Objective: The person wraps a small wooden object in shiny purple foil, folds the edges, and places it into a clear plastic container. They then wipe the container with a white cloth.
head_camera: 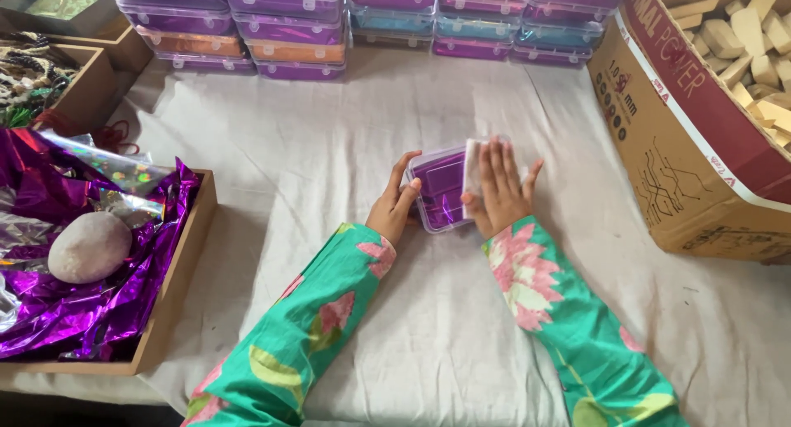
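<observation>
Sleeved in green florals, you are steadying a purple box point(439, 188) at the cloth's point(445, 328) centre, left hand point(394, 206) gripping its side, right hand point(499, 188) pressing a white slip point(472, 173) flat, fingers spread. Finished boxes point(371, 19) are already stacking at 12 o'clock. At 9, a tray point(177, 287) is holding foil point(74, 303) and a stone point(89, 246); at 2, a carton point(667, 139) is holding wood blocks point(754, 36).

Two hands are at work on the counter point(428, 345): the left hand point(394, 203) and the right hand point(498, 192). Between them sits one clear plastic box point(441, 188) lined in purple. One cardboard carton point(700, 139) holds too many wooden blocks point(746, 32) to count. One wooden tray point(177, 287) carries one round stone point(89, 246). The stacked boxes point(288, 23) at the back number over a dozen.
</observation>
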